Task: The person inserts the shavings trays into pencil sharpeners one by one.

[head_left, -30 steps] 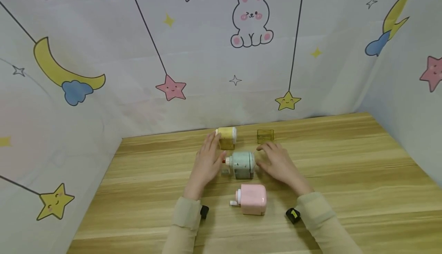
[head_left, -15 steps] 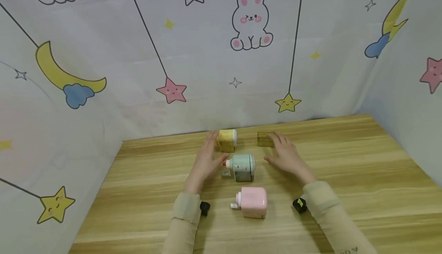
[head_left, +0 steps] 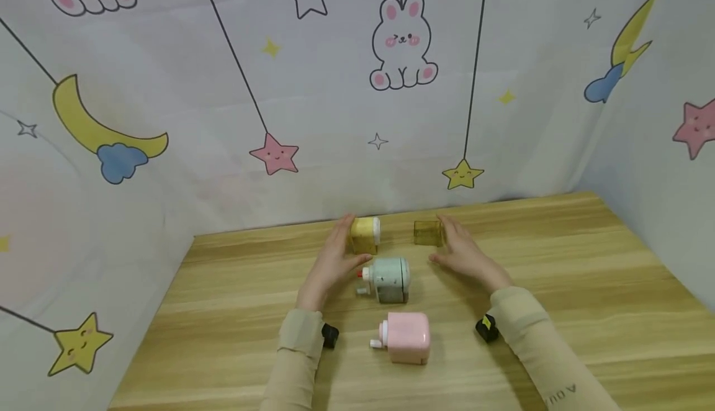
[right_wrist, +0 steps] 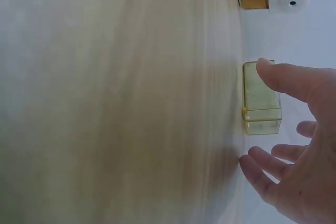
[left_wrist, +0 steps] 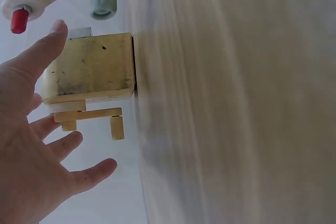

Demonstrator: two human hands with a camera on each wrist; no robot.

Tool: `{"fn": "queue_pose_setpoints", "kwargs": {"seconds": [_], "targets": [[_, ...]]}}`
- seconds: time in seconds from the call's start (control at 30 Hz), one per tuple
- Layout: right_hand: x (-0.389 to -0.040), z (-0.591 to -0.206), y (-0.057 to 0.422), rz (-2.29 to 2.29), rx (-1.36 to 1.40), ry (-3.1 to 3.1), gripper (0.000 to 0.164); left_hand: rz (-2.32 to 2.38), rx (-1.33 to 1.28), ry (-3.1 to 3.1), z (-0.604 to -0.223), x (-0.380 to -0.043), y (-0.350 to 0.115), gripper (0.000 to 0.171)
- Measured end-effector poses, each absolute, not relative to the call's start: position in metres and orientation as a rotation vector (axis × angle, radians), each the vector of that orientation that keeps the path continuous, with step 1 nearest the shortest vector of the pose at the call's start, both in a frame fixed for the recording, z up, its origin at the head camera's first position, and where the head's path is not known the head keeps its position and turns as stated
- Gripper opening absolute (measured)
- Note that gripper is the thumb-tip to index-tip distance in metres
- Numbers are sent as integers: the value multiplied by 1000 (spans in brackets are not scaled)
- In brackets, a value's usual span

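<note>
My left hand [head_left: 331,267] is spread beside the left side of a yellow crank pencil sharpener [head_left: 365,232]. In the left wrist view its fingers [left_wrist: 97,176] lie loosely around the crank side of the yellow body [left_wrist: 97,66]; contact is hard to tell. My right hand [head_left: 467,254] is also spread, at the right side of a see-through yellow shavings drawer [head_left: 427,233]. The right wrist view has the thumb over the drawer [right_wrist: 261,95], with the other fingers apart from it. Nearer the camera stands a pale green crank sharpener [head_left: 391,279] with a red tip.
A pink crank sharpener [head_left: 408,336] stands closest to the front, between the forearms. A patterned cloth wall [head_left: 324,194] rises behind the wooden table [head_left: 223,330]. Black wrist cameras [head_left: 330,336] hang under both wrists.
My right hand has moved from beside the green sharpener, back and to the right, to the see-through drawer. The left hand stays by the yellow sharpener. The head view has tilted slightly.
</note>
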State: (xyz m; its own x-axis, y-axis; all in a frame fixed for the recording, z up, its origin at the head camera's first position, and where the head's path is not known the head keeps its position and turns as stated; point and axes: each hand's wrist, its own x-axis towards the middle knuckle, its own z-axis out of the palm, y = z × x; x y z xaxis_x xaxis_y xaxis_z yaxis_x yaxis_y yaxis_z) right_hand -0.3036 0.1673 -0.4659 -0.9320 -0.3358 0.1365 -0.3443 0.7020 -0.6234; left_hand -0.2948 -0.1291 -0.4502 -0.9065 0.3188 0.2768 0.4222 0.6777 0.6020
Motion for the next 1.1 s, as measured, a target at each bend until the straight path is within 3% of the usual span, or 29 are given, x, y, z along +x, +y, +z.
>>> {"fn": "queue_pose_setpoints", "kwargs": {"seconds": [0.73, 1.1], "targets": [[-327, -474, 167, 1161, 574, -2851, 85, -1071, -685, -2724, -458, -311, -129, 80], [-332, -474, 164, 1101, 636, -2843, 58, -1087, -663, -2710, -460, -319, -126, 63]]}}
